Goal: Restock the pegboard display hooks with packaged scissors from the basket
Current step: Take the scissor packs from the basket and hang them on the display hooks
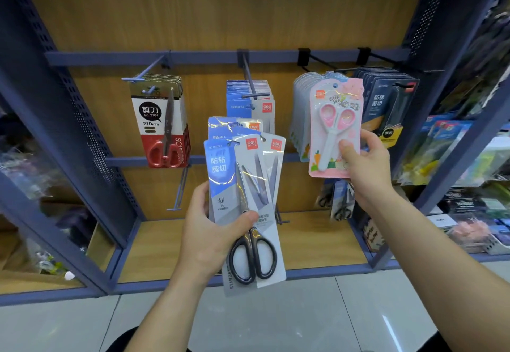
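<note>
Facing the display hooks (pixel 249 75), both hands full.
Near left hand (pixel 209 238) grips fanned blue packs (pixel 220 175); right hand (pixel 364 164) pinches a pink pack (pixel 334 130).

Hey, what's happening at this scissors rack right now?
A person is restocking a shop's display hooks. Their left hand grips a fanned bunch of blue scissor packs, held lower down. Their right hand pinches a pink scissor pack by its lower part, raised against the hanging stack of similar packs. Whether it is threaded on yet, I cannot tell.
</note>
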A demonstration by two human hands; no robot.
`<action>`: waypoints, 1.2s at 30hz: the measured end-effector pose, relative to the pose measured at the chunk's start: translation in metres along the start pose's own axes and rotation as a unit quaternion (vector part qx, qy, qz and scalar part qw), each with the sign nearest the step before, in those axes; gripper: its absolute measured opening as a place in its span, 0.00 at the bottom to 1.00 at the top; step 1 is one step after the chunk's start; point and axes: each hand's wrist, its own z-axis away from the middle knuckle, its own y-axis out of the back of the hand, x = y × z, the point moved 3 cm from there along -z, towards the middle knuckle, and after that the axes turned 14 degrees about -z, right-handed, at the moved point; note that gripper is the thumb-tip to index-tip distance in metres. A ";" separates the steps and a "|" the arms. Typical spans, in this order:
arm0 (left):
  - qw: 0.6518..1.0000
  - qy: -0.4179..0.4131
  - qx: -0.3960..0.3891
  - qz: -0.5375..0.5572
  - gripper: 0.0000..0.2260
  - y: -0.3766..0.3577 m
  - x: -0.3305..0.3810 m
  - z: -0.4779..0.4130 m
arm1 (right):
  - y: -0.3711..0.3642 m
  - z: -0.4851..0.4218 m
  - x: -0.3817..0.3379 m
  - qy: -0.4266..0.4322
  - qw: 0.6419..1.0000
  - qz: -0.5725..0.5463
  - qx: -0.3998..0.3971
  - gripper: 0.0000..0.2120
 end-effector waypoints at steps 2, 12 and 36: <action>1.000 0.003 0.002 0.005 0.29 0.001 0.000 -0.001 | -0.001 0.001 0.002 0.004 1.000 0.000 0.001 0.12; 1.000 0.005 -0.002 0.012 0.29 0.001 -0.002 -0.004 | -0.021 -0.018 0.026 0.013 0.986 0.154 0.054 0.15; 0.994 0.026 0.027 0.101 0.29 -0.031 -0.006 0.010 | -0.048 0.175 0.026 -0.041 0.977 0.051 -0.204 0.20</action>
